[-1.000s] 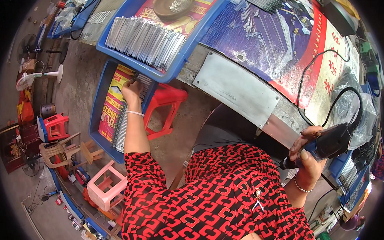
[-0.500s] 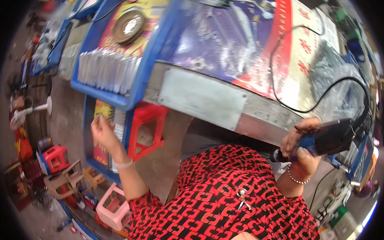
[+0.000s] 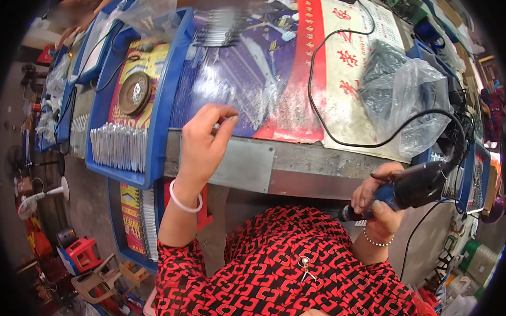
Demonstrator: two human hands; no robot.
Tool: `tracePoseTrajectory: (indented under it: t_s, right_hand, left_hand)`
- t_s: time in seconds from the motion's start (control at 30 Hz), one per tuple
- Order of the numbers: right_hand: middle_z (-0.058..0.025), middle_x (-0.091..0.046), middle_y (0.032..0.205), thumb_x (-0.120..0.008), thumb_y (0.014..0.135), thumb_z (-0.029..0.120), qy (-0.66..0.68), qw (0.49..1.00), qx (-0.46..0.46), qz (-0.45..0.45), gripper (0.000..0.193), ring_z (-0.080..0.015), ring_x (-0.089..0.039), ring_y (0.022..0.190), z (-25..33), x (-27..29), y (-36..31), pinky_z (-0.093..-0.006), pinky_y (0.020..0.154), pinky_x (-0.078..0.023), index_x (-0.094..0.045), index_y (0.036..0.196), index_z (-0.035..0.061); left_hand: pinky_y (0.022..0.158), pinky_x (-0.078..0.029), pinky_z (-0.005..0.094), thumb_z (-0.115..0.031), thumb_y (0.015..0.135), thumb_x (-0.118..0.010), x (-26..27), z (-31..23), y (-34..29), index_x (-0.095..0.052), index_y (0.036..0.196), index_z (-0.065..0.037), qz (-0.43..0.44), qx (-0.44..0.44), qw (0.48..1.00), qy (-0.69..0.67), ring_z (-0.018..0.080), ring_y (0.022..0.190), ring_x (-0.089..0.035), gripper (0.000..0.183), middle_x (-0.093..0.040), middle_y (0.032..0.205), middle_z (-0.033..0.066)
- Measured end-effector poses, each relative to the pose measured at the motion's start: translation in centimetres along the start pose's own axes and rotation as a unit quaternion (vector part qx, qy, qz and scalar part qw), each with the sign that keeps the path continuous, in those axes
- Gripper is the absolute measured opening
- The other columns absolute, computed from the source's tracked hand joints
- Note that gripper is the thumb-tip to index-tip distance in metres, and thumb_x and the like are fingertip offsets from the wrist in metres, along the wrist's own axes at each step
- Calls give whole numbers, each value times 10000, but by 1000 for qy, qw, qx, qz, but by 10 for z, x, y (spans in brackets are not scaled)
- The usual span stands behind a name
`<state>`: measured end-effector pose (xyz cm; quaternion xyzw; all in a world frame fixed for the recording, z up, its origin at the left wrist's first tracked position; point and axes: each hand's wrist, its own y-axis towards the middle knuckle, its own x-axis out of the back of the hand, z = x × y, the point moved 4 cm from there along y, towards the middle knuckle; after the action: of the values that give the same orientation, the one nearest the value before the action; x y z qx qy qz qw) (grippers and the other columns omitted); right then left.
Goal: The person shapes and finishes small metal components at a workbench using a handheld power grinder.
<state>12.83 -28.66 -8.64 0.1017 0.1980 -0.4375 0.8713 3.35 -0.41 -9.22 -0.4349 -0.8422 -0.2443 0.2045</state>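
Note:
My left hand (image 3: 204, 143) is raised over the front edge of the workbench, its fingers bent toward the thumb with a small gap. Nothing shows between them. A white bangle circles that wrist. In my right hand (image 3: 377, 195) is a blue-and-black corded power tool (image 3: 418, 185), its narrow black nose pointing left. The tool's black cord (image 3: 313, 94) loops over the bench. Nearest the left hand is a printed purple, red and cream sheet (image 3: 285, 109) covering the bench top. Toward its far side lies a bundle of thin silver metal pieces (image 3: 219, 28), partly blurred.
A blue tray (image 3: 155, 153) on the left holds a row of upright silver strips (image 3: 119, 147) and a round brown dish (image 3: 134, 93). Below it sits another blue tray (image 3: 117, 229) with more strips. Clear plastic bags (image 3: 418, 102) lie at right. A red stool (image 3: 203, 207) stands under the bench.
My left hand has risen from over the lower blue tray, moving right to above the bench edge. The view has shifted. The right hand keeps its hold on the power tool.

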Motion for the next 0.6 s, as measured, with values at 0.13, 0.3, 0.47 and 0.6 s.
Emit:
tracePoseTrajectory:
  t_s: [0.13,0.3,0.47,0.6]
  right_hand:
    - [-59,-474,616,-711,727,181,11,997,72,-32,509,-162,-488,473,14,22,-9,-275,462,-441,-372,1068,12]
    - [-68,-478,618,-709,729,169,11,996,76,-37,493,-161,-483,470,18,31,-7,-270,467,-450,-382,1060,6]
    - [-94,-539,650,-692,699,58,56,998,8,-31,449,-167,-552,543,14,26,-3,-272,517,-483,-421,1045,-32]
    - [-93,-545,662,-691,684,39,52,998,1,-20,449,-165,-564,561,12,24,0,-265,528,-485,-428,1042,-28]
  left_hand:
    - [610,-471,300,-69,781,-613,-28,33,41,-626,866,-2,22,7,1000,20,235,698,-611,110,-621,836,128]
    - [719,-473,379,-76,767,-615,-32,68,87,-618,892,-4,-14,-30,995,91,329,824,-607,144,-625,899,157]
    - [866,-426,408,-103,770,-622,-32,92,123,-522,1112,-4,-33,-97,962,255,354,1028,-533,369,-576,1089,177]
    - [936,-361,495,-149,809,-594,-44,103,122,-460,1206,-10,-15,-69,936,345,332,1122,-485,441,-526,1192,175]
